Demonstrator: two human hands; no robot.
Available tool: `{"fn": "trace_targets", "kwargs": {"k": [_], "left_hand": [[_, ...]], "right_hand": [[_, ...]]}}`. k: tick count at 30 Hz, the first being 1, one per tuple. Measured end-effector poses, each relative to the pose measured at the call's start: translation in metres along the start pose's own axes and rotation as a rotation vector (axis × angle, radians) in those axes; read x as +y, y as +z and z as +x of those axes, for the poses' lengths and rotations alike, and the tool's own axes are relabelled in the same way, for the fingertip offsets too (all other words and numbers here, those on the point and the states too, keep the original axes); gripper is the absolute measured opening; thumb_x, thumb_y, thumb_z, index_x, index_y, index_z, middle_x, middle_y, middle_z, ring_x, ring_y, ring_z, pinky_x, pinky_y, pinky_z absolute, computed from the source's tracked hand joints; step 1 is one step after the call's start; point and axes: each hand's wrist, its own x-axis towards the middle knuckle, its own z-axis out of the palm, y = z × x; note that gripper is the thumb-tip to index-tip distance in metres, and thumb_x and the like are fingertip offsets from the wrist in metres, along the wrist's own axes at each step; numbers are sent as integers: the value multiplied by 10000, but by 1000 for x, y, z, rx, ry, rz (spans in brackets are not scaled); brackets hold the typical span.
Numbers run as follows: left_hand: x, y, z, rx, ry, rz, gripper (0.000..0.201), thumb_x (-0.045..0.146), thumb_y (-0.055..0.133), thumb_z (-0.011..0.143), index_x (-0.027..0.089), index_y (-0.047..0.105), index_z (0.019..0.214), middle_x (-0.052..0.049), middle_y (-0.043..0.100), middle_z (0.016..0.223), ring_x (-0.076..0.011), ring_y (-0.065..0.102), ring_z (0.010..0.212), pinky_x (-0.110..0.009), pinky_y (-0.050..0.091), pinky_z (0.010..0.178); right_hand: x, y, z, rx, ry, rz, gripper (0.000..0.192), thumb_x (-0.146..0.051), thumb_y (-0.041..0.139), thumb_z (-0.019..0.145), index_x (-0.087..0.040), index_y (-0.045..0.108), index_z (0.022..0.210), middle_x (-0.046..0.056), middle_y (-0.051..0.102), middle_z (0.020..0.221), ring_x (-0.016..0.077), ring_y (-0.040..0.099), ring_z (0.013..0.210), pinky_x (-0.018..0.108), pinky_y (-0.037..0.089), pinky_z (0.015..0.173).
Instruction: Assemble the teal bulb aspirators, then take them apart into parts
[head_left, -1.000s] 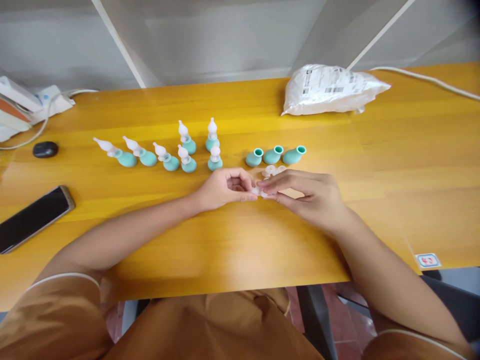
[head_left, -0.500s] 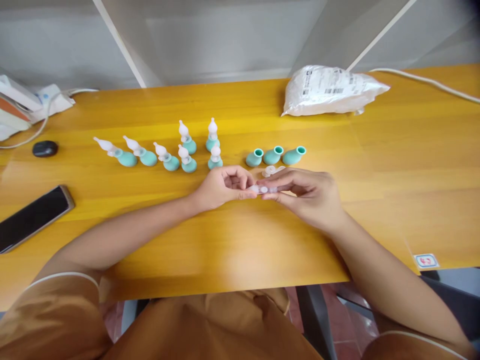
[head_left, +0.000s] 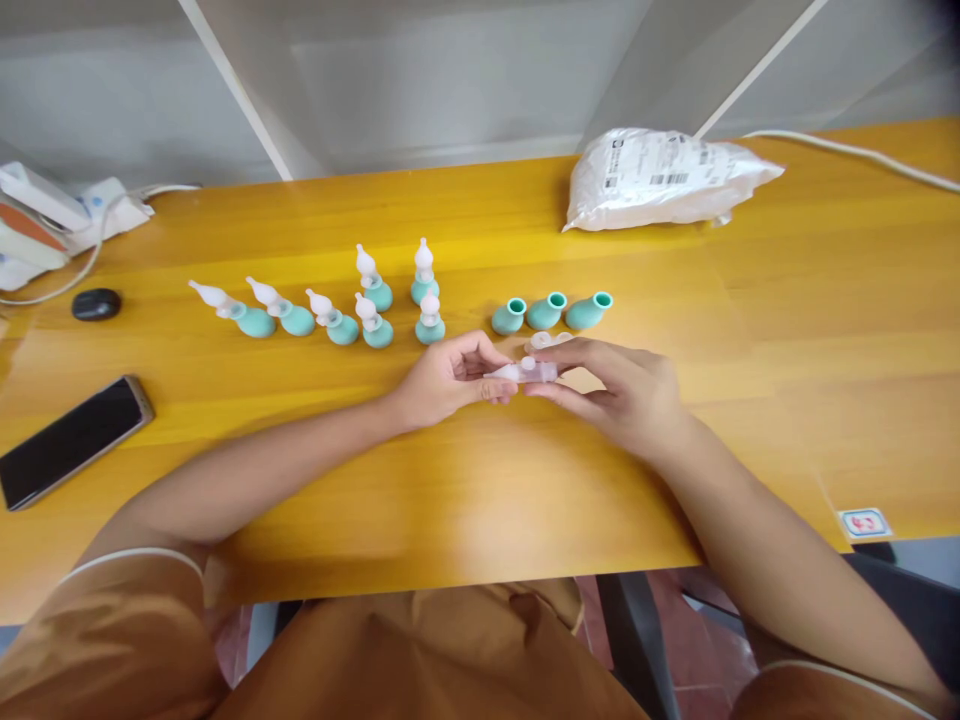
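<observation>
My left hand (head_left: 448, 378) and my right hand (head_left: 615, 385) meet at the middle of the yellow table (head_left: 480, 480), both pinching one small clear plastic nozzle piece (head_left: 523, 372) held sideways between their fingertips. Just behind my right fingers lie a few more clear pieces (head_left: 541, 341). Beyond them stand three open teal bulbs (head_left: 551, 311) without tips. To the left are several teal bulbs with white tips fitted (head_left: 330, 305), some upright, some lying over.
A white plastic bag (head_left: 660, 178) lies at the back right, with a white cable (head_left: 862, 155) past it. A phone (head_left: 71, 440) and a small black object (head_left: 96, 304) sit at the left, near white boxes (head_left: 45, 215). A small sticker (head_left: 864, 522) marks the front right edge.
The clear piece has risen slightly off the table and turned sideways between my fingertips. The camera has shifted a little; everything else stays put.
</observation>
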Motion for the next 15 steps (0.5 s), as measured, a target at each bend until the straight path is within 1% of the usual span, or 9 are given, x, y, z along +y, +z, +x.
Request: {"fn": "trace_targets", "kwargs": {"k": [3,5,7,9,12,15], "left_hand": [[1,1,0,10,-27,-3,518,544,974,867,170,623,935,-50,815,898,-122,750,752,-252,606,704],[2,1,0,4,-44,2,542,581,968,860,169,620,926,-54,812,888,-122,748,737,-248,603,679],[2,1,-1,0,-53,10,557,594,972,846,167,624,921,-48,803,865,-120,742,720,-248,603,667],[3,1,-1,1,-52,27,563,594,982,832,164,627,912,-40,793,841,-116,732,703,-249,600,664],[3,2,-2,7,-45,62,568,594,992,817,164,630,898,-26,775,807,-113,714,679,-257,593,661],[2,3,-3,20,-36,72,559,587,992,819,165,633,898,-13,763,789,-105,694,663,-257,584,661]], "right_hand": [[1,-5,4,-31,-48,-8,333,-221,833,1042,-298,721,1346,39,873,1145,216,856,839,347,727,766],[2,-8,6,-53,-79,-23,306,-176,789,1063,-310,727,1331,32,872,1138,229,865,912,353,726,799],[3,-9,5,-70,-104,-38,279,-165,759,1077,-318,737,1309,24,872,1106,238,868,967,348,720,798],[4,-8,3,-76,-101,-30,259,-180,752,1083,-322,743,1299,20,870,1077,237,865,951,342,712,770],[6,-6,0,-76,-54,9,228,-218,770,1076,-330,752,1274,7,866,1041,232,856,884,340,700,729],[7,-3,-2,-71,-6,51,171,-232,799,1059,-314,753,1201,1,873,1040,221,855,845,329,700,719]]}}
